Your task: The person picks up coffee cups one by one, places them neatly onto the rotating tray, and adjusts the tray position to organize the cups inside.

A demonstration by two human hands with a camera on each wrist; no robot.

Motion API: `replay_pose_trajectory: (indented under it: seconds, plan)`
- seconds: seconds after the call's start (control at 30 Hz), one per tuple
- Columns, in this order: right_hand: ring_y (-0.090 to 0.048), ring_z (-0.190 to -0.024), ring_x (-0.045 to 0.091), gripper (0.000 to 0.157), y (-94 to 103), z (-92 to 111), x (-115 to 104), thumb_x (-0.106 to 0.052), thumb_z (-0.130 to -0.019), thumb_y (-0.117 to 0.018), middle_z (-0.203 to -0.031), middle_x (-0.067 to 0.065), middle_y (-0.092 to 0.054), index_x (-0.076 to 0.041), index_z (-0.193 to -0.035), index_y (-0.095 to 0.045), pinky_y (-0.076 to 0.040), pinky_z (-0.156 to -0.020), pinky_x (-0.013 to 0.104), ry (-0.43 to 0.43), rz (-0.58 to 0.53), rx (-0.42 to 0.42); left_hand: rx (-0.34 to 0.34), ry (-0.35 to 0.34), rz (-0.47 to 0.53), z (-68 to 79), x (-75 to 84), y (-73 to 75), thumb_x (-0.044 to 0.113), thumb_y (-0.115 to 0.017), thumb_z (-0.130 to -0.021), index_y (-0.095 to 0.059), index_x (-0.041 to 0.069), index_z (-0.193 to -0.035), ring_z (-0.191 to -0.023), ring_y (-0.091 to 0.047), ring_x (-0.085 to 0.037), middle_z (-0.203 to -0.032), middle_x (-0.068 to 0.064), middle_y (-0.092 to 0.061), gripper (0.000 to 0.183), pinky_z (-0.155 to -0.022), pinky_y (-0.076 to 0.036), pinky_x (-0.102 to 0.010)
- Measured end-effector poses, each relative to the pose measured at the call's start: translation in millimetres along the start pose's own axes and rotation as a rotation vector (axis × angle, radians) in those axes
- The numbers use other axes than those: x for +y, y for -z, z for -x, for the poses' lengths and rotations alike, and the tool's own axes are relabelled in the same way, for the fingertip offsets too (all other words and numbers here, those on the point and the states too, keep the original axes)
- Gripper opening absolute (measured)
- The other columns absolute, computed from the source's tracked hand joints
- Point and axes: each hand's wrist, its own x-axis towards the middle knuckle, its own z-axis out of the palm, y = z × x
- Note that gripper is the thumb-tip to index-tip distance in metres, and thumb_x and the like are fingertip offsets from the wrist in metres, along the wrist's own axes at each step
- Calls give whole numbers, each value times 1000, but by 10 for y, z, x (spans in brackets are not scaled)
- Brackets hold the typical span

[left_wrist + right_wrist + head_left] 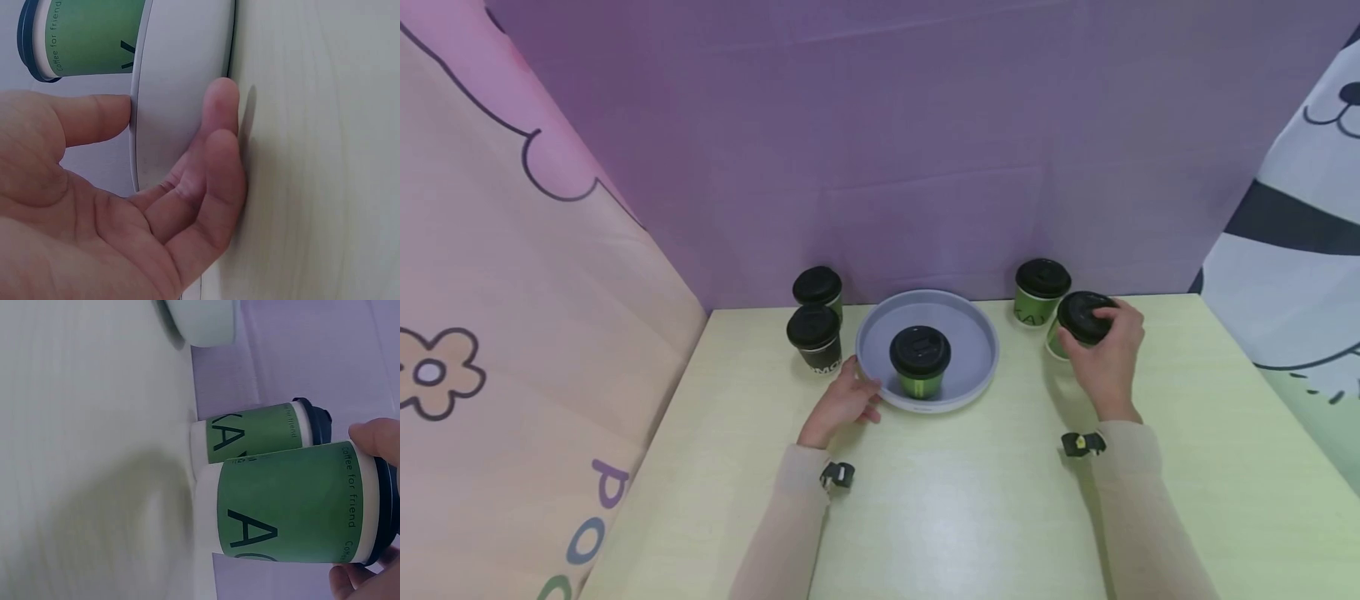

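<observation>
A round grey tray (977, 367) carries a green coffee cup (921, 385) with a black lid, upright near its front. My left hand (844, 398) holds the tray's front-left rim. In the left wrist view the thumb (100, 119) touches the rim, while the other fingers curl along the outer wall, low by the table. On the right, my right hand (1108, 354) grips a second green coffee cup (287, 506) around its black lid. That cup looks upright; whether its base touches the table I cannot tell. Another green coffee cup (1036, 310) stands just behind it.
Left of the tray stand two more lidded cups, a black one (822, 354) in front and a green one (817, 287) behind, close together. A purple cloth backdrop (925, 167) rises at the table's (955, 500) far edge. Printed cloths hang at both sides.
</observation>
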Motion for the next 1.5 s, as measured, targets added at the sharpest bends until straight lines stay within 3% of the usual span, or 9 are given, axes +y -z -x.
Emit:
replay_pose_trajectory:
  seconds: [0.4,0.63,0.83,1.13,1.5]
  plan:
    - [-39,-134,35,58,47,-23,-149,-7,-80,-83,-137,26,-40,9,-122,-47,-28,-121,40,13,-34,19,22,21,-3,-17,-13,-13,23,-49,-107,-10,10,-164,-72,-73,-24,-109,-19,-71,70,-65,-57,-31]
    - [-36,-142,34,66,75,-27,-235,-12,-82,-84,-142,25,-39,6,-131,-43,-25,-125,38,1,-37,10,68,24,24,-22,-12,-31,24,-49,-108,-15,9,-163,-71,-73,-23,-108,-21,-70,67,-64,-58,-31]
    - [-38,-139,30,73,103,-24,-318,-17,-84,-84,-145,21,-38,1,-141,-41,-27,-123,38,-23,-35,-2,92,24,28,-12,-3,-35,23,-50,-107,-17,7,-162,-70,-72,-22,-106,-21,-70,66,-63,-59,-31]
    - [-39,-134,31,68,109,-32,-329,-17,-85,-84,-140,22,-40,2,-139,-46,-28,-120,40,34,-45,6,110,10,3,-23,-3,-45,24,-49,-107,-21,4,-160,-64,-71,-20,-98,-19,-72,63,-59,-58,-31]
    - [-37,-132,26,61,99,-4,-367,-22,-87,-82,-136,12,-35,-6,-138,-54,-30,-119,44,-37,-95,-6,110,28,-24,-12,18,-51,26,-49,-107,-28,4,-159,-65,-71,-20,-95,-16,-73,60,-59,-57,-31]
